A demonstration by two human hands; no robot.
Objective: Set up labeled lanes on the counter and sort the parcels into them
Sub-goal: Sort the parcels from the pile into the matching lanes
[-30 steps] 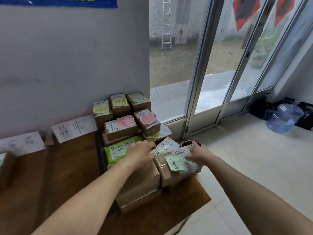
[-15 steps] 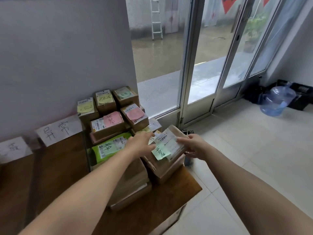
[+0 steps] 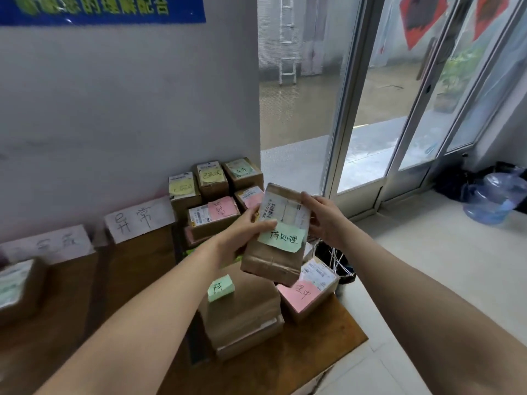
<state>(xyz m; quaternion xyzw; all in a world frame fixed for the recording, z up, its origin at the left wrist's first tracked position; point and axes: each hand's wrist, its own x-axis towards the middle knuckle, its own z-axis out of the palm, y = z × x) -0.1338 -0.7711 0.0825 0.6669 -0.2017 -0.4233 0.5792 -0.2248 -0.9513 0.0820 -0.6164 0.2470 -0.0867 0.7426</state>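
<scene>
I hold a brown cardboard parcel [image 3: 273,258] up in front of me, above the pile, with a shipping label and a green sticky note [image 3: 281,240] on its face. My left hand [image 3: 238,233] grips its left edge and my right hand [image 3: 325,220] grips its right edge. Below it lie a box with a pink note [image 3: 306,295] and stacked brown boxes with a small green note [image 3: 221,287]. Several more noted parcels [image 3: 211,189] stand against the wall. Two white paper lane labels [image 3: 139,219] [image 3: 47,246] lean on the wall at the back of the wooden counter [image 3: 128,280].
A parcel [image 3: 14,286] sits at the counter's far left under the second label. A dark bin [image 3: 339,260] stands on the tiled floor right of the counter. Glass doors [image 3: 368,109] fill the right side, with a blue water jug [image 3: 493,198] beyond.
Both hands lifted the green-noted parcel off the pile and raised it upright toward me, uncovering the pink-noted box beneath. The camera view also tilted up.
</scene>
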